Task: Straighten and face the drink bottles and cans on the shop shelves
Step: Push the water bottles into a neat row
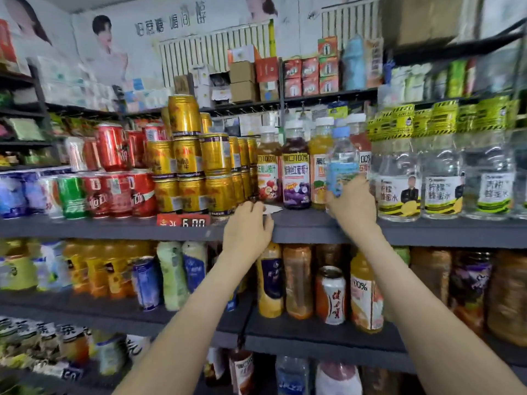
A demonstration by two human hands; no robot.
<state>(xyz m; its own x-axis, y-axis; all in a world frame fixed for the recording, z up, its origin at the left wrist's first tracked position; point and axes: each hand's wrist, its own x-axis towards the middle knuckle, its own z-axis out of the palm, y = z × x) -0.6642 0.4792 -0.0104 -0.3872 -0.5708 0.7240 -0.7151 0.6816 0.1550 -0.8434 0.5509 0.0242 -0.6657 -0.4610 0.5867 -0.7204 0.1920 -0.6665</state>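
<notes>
The right hand [352,202] wraps low round a clear water bottle [340,163] with a blue label, at the front of the shelf [308,229]; the bottle's base is hidden. It looks full, so fairly weighty, with thin walls that would give under a squeeze; the label band is probably the firmest hold. At 9 o'clock, the left hand [247,226] touches a white slip [272,208]; whether it pinches it, I cannot tell. Further at 9 o'clock, stacked gold cans [188,166] look easy to topple.
</notes>
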